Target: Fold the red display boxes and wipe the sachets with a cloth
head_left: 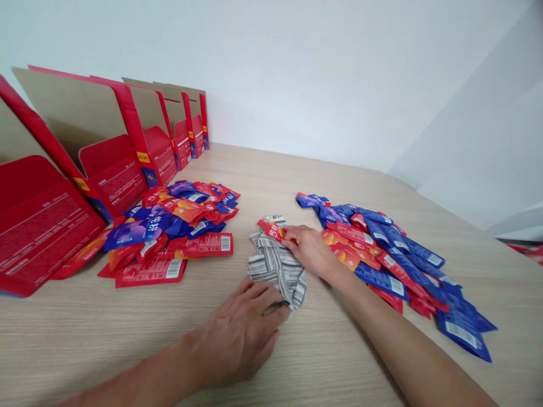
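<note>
A small striped grey-and-white cloth pouch (276,267) lies on the wooden table (331,350) in front of me. My left hand (240,333) pinches its near edge with thumb and fingers closed. My right hand (309,249) grips a red sachet (274,229) at the pouch's far end, the sachet partly over the cloth. To the right spreads a pile of blue and red sachets (399,265); my right forearm lies across its near side. Another pile of red, blue and orange sachets (178,226) sits to the left.
A row of open red cardboard boxes (110,164) with brown flaps stands along the left, reaching back to the white wall. A red object (528,251) shows past the table's right edge.
</note>
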The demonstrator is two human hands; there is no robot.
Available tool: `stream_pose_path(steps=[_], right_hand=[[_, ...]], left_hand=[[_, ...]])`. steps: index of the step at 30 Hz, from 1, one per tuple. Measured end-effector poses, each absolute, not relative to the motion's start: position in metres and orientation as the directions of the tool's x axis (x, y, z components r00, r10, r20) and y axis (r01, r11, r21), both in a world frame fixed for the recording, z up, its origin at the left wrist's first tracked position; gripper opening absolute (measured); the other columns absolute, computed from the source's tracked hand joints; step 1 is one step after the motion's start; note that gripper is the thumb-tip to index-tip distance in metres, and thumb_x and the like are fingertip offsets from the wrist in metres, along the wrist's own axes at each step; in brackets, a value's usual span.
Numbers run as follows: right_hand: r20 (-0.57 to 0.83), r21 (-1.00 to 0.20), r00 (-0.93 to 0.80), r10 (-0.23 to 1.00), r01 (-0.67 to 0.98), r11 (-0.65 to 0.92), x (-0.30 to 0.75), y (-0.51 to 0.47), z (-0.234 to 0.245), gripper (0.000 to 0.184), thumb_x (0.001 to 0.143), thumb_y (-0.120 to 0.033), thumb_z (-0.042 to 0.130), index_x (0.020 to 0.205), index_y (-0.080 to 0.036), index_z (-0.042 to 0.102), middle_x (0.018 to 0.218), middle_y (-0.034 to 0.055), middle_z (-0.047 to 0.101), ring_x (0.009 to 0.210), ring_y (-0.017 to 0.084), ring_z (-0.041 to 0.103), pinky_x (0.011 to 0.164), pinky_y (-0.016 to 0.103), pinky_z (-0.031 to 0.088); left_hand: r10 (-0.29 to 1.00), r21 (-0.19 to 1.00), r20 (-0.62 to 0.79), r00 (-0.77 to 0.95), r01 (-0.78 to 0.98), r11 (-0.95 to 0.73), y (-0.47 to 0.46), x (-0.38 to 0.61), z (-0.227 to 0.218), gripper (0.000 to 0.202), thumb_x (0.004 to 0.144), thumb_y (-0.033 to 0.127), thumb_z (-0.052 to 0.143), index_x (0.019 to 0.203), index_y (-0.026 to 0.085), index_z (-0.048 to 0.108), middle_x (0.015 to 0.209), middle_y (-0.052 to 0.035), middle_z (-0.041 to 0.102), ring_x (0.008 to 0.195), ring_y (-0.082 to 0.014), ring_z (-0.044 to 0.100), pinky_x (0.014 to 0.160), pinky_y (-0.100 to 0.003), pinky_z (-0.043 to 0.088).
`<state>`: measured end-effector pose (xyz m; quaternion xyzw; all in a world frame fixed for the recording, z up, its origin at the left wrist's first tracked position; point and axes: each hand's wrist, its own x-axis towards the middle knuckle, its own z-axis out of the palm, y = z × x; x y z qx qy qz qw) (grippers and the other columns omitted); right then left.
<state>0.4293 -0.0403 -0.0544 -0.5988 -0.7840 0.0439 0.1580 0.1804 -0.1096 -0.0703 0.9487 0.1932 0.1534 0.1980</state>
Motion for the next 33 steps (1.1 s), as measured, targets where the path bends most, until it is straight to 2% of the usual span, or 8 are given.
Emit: stream_pose_path(steps=[5,12,14,16,20,26,30,33], right_hand=[[0.128,-0.151,-0.188,0.974,0.967,0.206,0.429,-0.044,-0.050,0.022,0.098,-0.033,0.068,0.114,-0.017,0.072,0.105,0.0111,0.079,0.094,0.025,0.074,0.079,0.028,0.046],[0.085,0.000,-0.080,0.993,0.997,0.080,0.428,-0.047,-0.032,0.033,0.098,-0.009,0.047,0.122,-0.012,0.069,0.095,0.0176,0.080,0.085,0.030,0.076,0.072,0.031,0.047],[0.212,-0.114,-0.049,0.976,0.991,0.075,0.425,-0.042,-0.023,0.030,0.097,-0.011,0.048,0.119,-0.014,0.069,0.095,0.0161,0.079,0.088,0.029,0.076,0.076,0.032,0.050],[0.317,-0.396,0.017,0.948,0.911,0.116,0.413,-0.038,-0.016,0.023,0.098,-0.016,0.051,0.112,-0.017,0.069,0.097,0.0122,0.079,0.087,0.026,0.076,0.077,0.031,0.054],[0.047,-0.956,-0.014,0.999,0.288,0.049,0.359,-0.030,-0.005,0.010,0.099,-0.028,0.060,0.104,-0.021,0.064,0.082,0.0033,0.076,0.061,0.019,0.072,0.054,0.029,0.059],[-0.186,-0.966,-0.417,0.889,-0.089,-0.244,0.265,-0.009,0.008,0.013,0.096,-0.015,0.068,0.085,-0.017,0.063,0.068,-0.0001,0.073,0.059,0.015,0.073,0.063,0.028,0.067],[-0.135,-0.945,-0.436,0.890,-0.214,-0.248,0.242,0.004,0.008,0.017,0.100,-0.009,0.063,0.085,-0.016,0.063,0.078,0.0027,0.076,0.072,0.013,0.077,0.088,0.031,0.067],[-0.107,-0.969,-0.398,0.911,-0.165,-0.185,0.256,0.000,0.001,0.009,0.096,-0.011,0.070,0.091,-0.015,0.065,0.082,0.0044,0.078,0.074,0.015,0.078,0.088,0.035,0.067]], left_hand=[[0.415,0.416,0.239,0.878,0.293,-0.861,-0.109,0.180,-0.070,0.029,0.098,0.016,0.055,0.125,0.024,0.059,0.130,-0.0057,0.065,0.123,-0.0263,0.056,0.113,-0.050,0.038],[0.405,0.382,0.265,0.875,0.291,-0.877,-0.109,0.181,-0.068,0.024,0.097,0.020,0.060,0.121,0.023,0.062,0.125,-0.0063,0.066,0.119,-0.0258,0.058,0.110,-0.048,0.041],[0.393,0.355,0.262,0.881,0.290,-0.888,-0.109,0.181,-0.065,0.024,0.097,0.020,0.060,0.120,0.022,0.063,0.124,-0.0072,0.066,0.117,-0.0260,0.059,0.107,-0.047,0.043],[0.379,0.331,0.263,0.887,0.287,-0.899,-0.108,0.182,-0.064,0.024,0.096,0.021,0.060,0.120,0.021,0.064,0.123,-0.0081,0.066,0.115,-0.0260,0.060,0.105,-0.045,0.044],[0.370,0.308,0.282,0.885,0.282,-0.909,-0.107,0.182,-0.065,0.027,0.094,0.022,0.063,0.121,0.020,0.064,0.124,-0.0085,0.066,0.115,-0.0261,0.060,0.106,-0.044,0.045],[0.378,0.333,0.305,0.874,0.274,-0.902,-0.107,0.180,-0.068,0.025,0.094,0.021,0.063,0.119,0.020,0.066,0.130,-0.0092,0.066,0.122,-0.0271,0.060,0.110,-0.048,0.046],[0.394,0.349,0.290,0.872,0.287,-0.892,-0.107,0.178,-0.068,0.026,0.094,0.021,0.063,0.120,0.020,0.066,0.138,-0.0106,0.064,0.129,-0.0292,0.059,0.115,-0.052,0.043],[0.389,0.363,0.282,0.877,0.277,-0.889,-0.106,0.177,-0.068,0.029,0.095,0.022,0.063,0.125,0.022,0.065,0.136,-0.0094,0.065,0.127,-0.0282,0.060,0.115,-0.052,0.045]])
